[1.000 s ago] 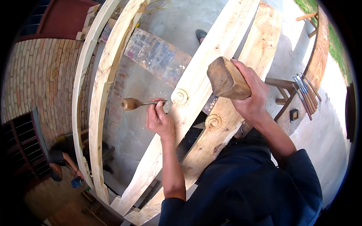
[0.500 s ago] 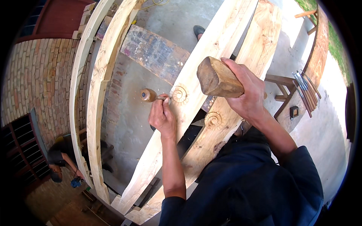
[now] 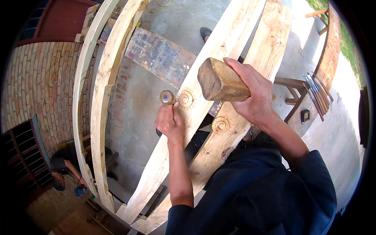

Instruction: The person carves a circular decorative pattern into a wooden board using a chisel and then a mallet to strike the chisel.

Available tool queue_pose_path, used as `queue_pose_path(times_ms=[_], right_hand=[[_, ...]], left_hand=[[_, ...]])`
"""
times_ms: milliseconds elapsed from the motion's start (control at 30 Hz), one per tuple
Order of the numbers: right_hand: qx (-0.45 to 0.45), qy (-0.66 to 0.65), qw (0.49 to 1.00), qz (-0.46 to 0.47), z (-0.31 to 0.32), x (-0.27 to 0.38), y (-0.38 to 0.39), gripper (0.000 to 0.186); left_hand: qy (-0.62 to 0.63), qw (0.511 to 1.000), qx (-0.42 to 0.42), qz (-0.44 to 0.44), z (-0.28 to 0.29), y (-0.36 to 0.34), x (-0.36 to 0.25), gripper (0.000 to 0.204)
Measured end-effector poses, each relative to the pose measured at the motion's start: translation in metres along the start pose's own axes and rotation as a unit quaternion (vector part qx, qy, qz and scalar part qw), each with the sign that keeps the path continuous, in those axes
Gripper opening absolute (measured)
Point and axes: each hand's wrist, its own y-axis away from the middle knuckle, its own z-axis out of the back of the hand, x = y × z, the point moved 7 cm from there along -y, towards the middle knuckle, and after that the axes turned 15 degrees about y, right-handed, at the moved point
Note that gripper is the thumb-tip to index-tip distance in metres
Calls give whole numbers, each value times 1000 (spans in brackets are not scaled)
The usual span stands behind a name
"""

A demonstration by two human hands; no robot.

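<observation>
My left hand (image 3: 170, 124) is closed round a wood carving chisel (image 3: 167, 97), whose round wooden handle end faces up. Its blade is hidden behind the handle and fingers, beside a carved spiral (image 3: 185, 98) on the pale curved beam (image 3: 160, 156). In my right hand (image 3: 256, 92) is a blocky wooden mallet (image 3: 221, 80), raised over the gap between two beams, apart from the chisel. A second carved spiral (image 3: 221, 125) shows on the nearer beam (image 3: 213, 150), below the mallet.
Two more curved beams (image 3: 102, 90) stand to the left. A paint-stained plank (image 3: 160, 56) lies beyond. On the right, several chisels (image 3: 319, 94) and a small dark box (image 3: 305, 116) rest on a wooden bench (image 3: 330, 51). Another person (image 3: 64, 166) bends over at lower left.
The chisel has swung from leaning left to more upright, its handle end moving right and slightly up. The mallet has shifted a little to the left.
</observation>
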Motion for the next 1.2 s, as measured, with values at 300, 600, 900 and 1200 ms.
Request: queue_pose_path(times_ms=[300, 600, 900, 1200], right_hand=[[11, 102, 989, 105, -2, 31, -16, 89], [37, 120, 989, 76, 2, 19, -18, 93], [10, 47, 998, -29, 3, -10, -1, 86], [65, 37, 997, -34, -5, -2, 0, 75]], left_hand=[[-21, 997, 38, -67, -11, -10, -22, 30], [-12, 996, 36, -76, -11, -12, -24, 27], [205, 946, -174, 183, 14, 21, 14, 11], [114, 979, -119, 124, 9, 13, 1, 3]])
